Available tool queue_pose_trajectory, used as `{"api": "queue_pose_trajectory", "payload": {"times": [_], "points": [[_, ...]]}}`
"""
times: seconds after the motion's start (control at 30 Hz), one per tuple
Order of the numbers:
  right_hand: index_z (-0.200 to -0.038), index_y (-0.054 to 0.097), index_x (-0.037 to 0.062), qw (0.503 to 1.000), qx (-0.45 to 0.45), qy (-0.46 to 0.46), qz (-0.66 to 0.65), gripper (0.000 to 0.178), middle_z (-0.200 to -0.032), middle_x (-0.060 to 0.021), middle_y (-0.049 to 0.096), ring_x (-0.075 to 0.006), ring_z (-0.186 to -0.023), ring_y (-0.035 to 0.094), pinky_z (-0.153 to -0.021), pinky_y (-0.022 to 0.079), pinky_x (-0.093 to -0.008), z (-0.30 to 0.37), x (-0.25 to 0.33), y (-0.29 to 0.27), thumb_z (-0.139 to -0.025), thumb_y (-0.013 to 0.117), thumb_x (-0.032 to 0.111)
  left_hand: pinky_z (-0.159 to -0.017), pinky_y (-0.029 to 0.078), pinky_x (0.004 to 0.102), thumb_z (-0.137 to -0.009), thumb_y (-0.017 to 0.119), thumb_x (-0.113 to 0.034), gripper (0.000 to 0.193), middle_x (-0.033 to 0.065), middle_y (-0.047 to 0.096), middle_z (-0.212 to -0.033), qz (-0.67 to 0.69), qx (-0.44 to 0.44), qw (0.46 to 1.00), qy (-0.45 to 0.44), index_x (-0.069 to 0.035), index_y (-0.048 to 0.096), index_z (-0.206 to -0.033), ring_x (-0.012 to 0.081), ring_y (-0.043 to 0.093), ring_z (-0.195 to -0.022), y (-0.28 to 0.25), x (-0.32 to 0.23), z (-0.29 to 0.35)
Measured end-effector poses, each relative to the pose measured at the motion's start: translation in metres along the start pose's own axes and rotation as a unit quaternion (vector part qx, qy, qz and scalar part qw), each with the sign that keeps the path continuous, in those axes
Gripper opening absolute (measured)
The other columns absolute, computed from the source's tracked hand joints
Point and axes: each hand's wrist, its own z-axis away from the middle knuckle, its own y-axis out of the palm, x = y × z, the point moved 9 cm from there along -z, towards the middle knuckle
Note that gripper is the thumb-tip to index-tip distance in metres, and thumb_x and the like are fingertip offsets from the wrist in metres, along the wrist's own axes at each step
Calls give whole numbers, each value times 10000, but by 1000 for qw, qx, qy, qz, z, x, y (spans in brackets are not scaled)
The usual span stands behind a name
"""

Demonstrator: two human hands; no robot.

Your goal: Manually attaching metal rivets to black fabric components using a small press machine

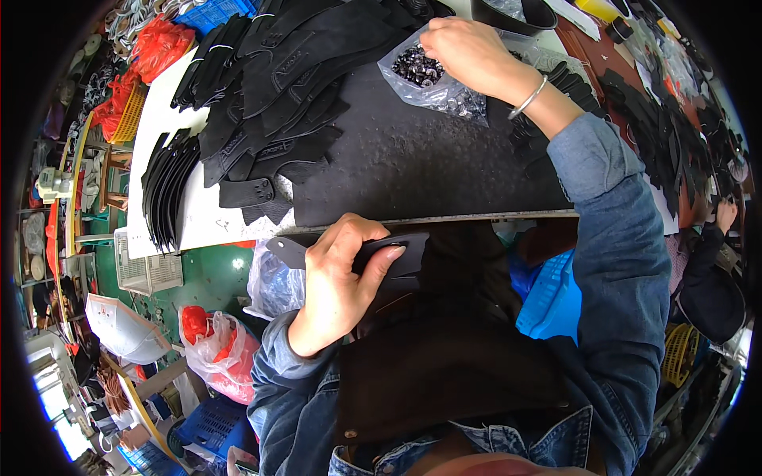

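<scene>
My left hand (341, 274) is closed on a black leather-like piece (290, 252) at the table's near edge. This piece has a rounded end with a small hole, and my thumb presses on its top. Farther off, my right hand (468, 51), with a bangle at the wrist, is over a clear plastic bag (468, 107). Its fingers are curled together at the bag's mouth; whatever they pinch is hidden. Small dark, shiny round metal fasteners (417, 70) fill the bag, which lies on a black mat (429, 170).
Black cut pieces (278, 87) are heaped at the table's far left, beside a fanned stack of black strips (171, 190). More black pieces (659, 119) lie at the right. Below stand a blue basket (548, 297) and a grey crate (147, 262). Another person's hand (724, 214) shows far right.
</scene>
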Motion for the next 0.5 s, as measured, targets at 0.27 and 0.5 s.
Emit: {"api": "queue_pose_trajectory", "payload": {"times": [0.27, 0.5], "points": [[-839, 639, 62, 995, 62, -20, 71, 112, -819, -97, 623, -257, -869, 618, -715, 500, -354, -6, 6, 19, -773, 555, 97, -601, 485, 312, -691, 723, 12, 228, 107, 599, -750, -1, 9, 1000, 1, -16, 550, -835, 247, 613, -666, 4, -1, -3], [-767, 594, 36, 992, -120, -29, 29, 101, -804, -86, 595, -250, -820, 577, -735, 480, -338, 8, 12, -25, -790, 566, 130, -592, 483, 305, -677, 729, 25, 222, 107, 587, -755, 0, -19, 999, 31, -6, 557, -814, 246, 606, -664, -3, -4, -5]]}}
